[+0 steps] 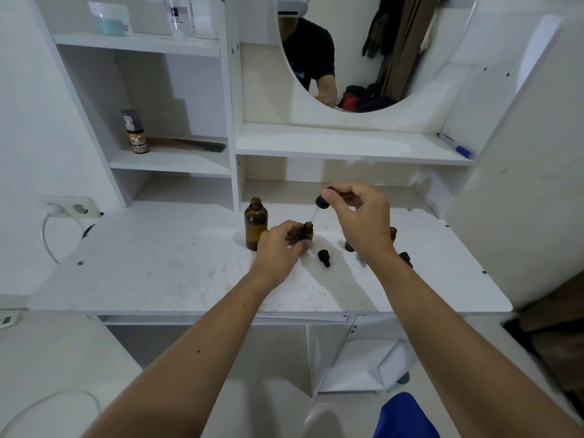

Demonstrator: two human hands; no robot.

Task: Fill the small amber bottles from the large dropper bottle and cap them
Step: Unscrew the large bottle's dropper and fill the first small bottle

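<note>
The left hand (279,245) grips a small amber bottle (308,231) just above the bench (158,263), beside the big open bottle (255,224). The right hand (360,216) pinches the black bulb of the dropper (319,207), whose glass tip sits at the small bottle's mouth. That mouth is narrow; a shaky tip or too hard a squeeze would likely send liquid down the outside. A loose cap (324,258) lies close by, easy to knock. Another small bottle (392,233) stands half hidden behind the right hand.
</note>
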